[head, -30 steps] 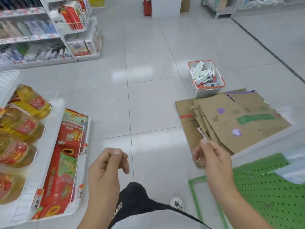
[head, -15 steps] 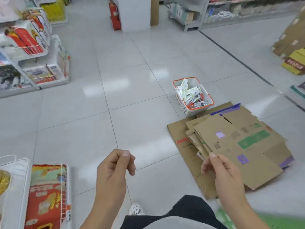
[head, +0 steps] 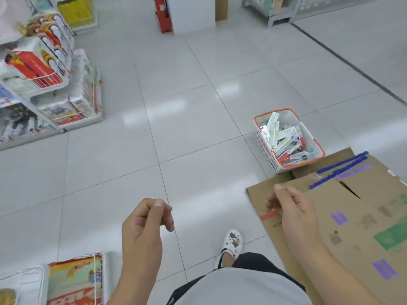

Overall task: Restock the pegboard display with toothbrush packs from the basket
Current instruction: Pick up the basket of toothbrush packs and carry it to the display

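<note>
A white basket with an orange rim (head: 267, 155) stands on the floor tiles at the right, at the far edge of flattened cardboard. Several toothbrush packs (head: 284, 139) lie jumbled inside it. My left hand (head: 147, 225) hangs in front of me at the lower middle, fingers loosely curled, holding nothing. My right hand (head: 290, 208) hovers over the near corner of the cardboard, well short of the basket, also loosely curled with nothing visible in it. The pegboard display is out of view.
Flattened cardboard boxes (head: 356, 219) cover the floor at the right. Shelves of packaged goods (head: 55, 84) stand at the left, and a wire shelf with red packs (head: 74, 280) is at the bottom left. A red fire extinguisher (head: 161, 14) stands far back. My shoe (head: 232, 241) is on the tiles.
The view has swung left and forward: the green pegboard at the lower right has dropped out of view and the basket appears nearer. Both hands keep their loosely curled pose.
</note>
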